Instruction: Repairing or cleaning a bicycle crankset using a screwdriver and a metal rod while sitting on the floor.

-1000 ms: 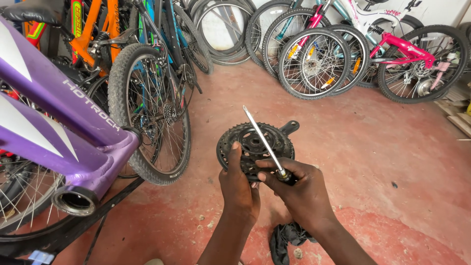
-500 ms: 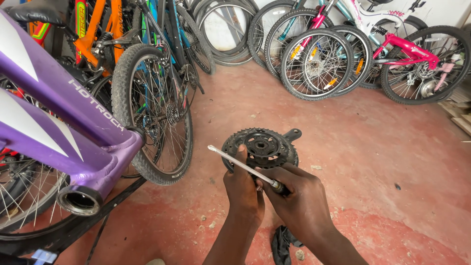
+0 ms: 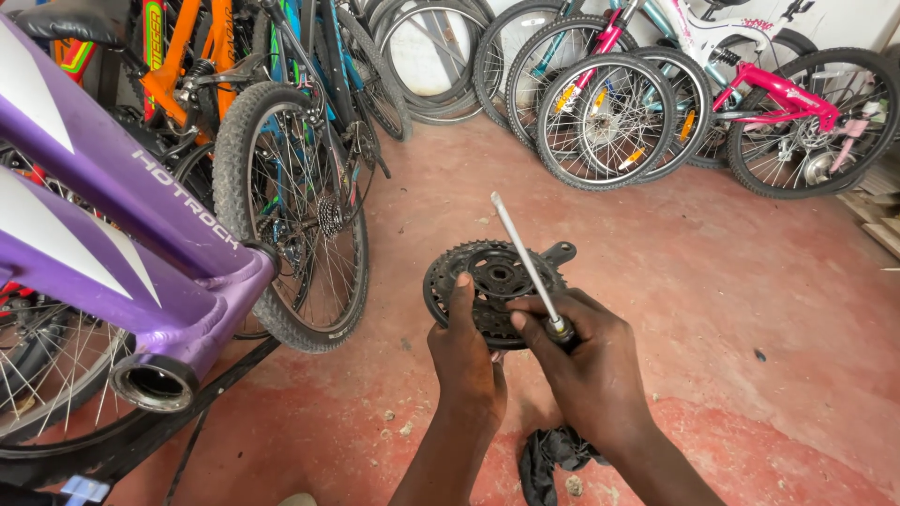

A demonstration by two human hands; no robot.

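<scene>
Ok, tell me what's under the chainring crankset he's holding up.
Under the crankset, red concrete floor shows, with a dark rag lying nearer, below the right hand. The left hand and both forearms cover the floor directly beneath, so that patch cannot be seen.

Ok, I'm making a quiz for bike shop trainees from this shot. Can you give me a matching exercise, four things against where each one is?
Things:
1. crankset
2. screwdriver
3. black rag
4. purple frame

Places:
A. on the red floor, below the wrists
B. at the left, with its open bottom bracket shell facing the camera
C. in the left hand
D. in the right hand, shaft pointing up and away

Pairs: 1-C, 2-D, 3-A, 4-B
</scene>
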